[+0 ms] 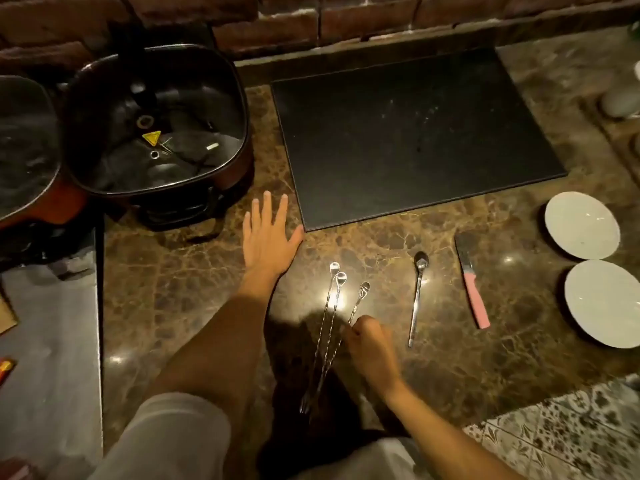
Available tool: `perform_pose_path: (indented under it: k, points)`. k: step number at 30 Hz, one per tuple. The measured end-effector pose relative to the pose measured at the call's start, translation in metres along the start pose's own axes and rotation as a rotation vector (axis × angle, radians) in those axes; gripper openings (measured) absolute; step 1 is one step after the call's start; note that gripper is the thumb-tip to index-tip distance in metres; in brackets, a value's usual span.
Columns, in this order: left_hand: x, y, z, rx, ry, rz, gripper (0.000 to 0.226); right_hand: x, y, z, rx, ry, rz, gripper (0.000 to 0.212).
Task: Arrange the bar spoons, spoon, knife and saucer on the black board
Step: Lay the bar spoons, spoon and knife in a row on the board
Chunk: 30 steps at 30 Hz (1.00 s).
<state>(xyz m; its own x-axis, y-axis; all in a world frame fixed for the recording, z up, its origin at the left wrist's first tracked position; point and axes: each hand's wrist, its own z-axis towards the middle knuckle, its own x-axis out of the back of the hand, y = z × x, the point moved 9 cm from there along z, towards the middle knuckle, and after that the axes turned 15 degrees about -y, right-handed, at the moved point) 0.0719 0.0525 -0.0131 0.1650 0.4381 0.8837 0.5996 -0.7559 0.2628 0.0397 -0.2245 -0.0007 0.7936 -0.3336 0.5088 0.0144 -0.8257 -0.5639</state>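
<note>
The black board (pixel 415 133) lies bare on the brown marble counter, far centre. Three long bar spoons (pixel 330 306) lie side by side in front of it, bowls pointing away. My right hand (pixel 369 344) is closed around the stem of the rightmost bar spoon (pixel 360 296). My left hand (pixel 268 237) rests flat and spread on the counter, its thumb at the board's near left corner. A plain spoon (pixel 418 292) lies right of the bar spoons. Further right lies a knife (pixel 471 282) with a pink handle. Two white saucers (pixel 581 225) (pixel 604 303) sit at the right edge.
Two dark square pans (pixel 156 126) (pixel 24 147) stand at the left, the nearer one close to my left hand. A brick wall (pixel 311 22) runs behind the board. The counter's left edge drops to a grey surface (pixel 52 341). Patterned floor tiles (pixel 571 427) show at the lower right.
</note>
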Motion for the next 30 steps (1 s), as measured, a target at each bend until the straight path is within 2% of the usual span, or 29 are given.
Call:
perform_pose_path:
  k: [5,8,13,18,21,23,25,30]
  points:
    - [0.003,-0.004,0.014,0.015,0.061,0.073,0.071,-0.008,0.007,0.013,-0.159,-0.082,0.041,0.022]
    - [0.002,-0.006,0.016,-0.002,0.070,0.083,0.070,-0.010,0.012,0.014,-0.190,-0.093,0.023,0.021]
    - [0.004,-0.005,0.022,-0.029,0.071,0.102,0.070,-0.001,0.001,0.004,-0.114,0.028,-0.004,0.008]
    - [0.003,-0.006,0.021,-0.027,0.062,0.101,0.070,0.001,-0.005,0.010,-0.049,-0.026,0.011,0.024]
    - [0.004,-0.006,0.020,-0.031,0.064,0.091,0.071,0.022,-0.012,0.014,-0.004,0.037,-0.056,0.028]
    - [0.004,-0.006,0.020,-0.034,0.070,0.100,0.071,0.041,-0.018,0.018,0.042,0.074,-0.077,0.021]
    - [0.003,-0.006,0.020,-0.037,0.081,0.106,0.071,0.059,-0.026,0.028,0.093,0.084,-0.076,0.016]
    - [0.005,-0.003,0.020,-0.053,0.124,0.115,0.069,0.112,-0.057,0.073,0.167,0.106,-0.101,0.018]
